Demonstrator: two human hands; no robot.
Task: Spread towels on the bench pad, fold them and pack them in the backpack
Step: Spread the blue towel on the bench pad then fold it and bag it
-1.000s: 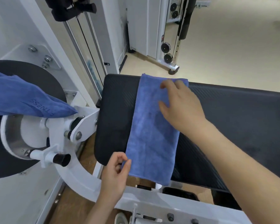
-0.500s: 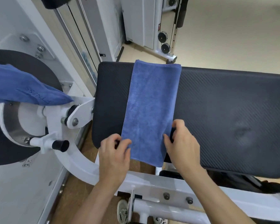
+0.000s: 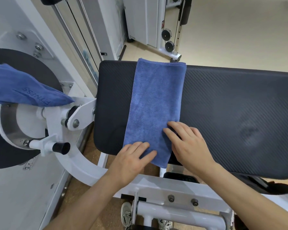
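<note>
Having dropped its near corners, the left hand (image 3: 131, 159) and right hand (image 3: 188, 143), each grip released, now press flat on the folded towel (image 3: 156, 100) lying across the surface (image 3: 231, 103), seemingly smoothing for another fold.

Fuzzy matt cloth towel (image 3: 156, 103), ribbed matt black bench pad (image 3: 231, 105), glossy white-painted metal frame (image 3: 165, 185)

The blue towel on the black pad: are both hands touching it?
Touching. The head view shows fingers of the left hand lying flat on the towel at its near corner, and fingertips of the right hand resting on its right edge.
</note>
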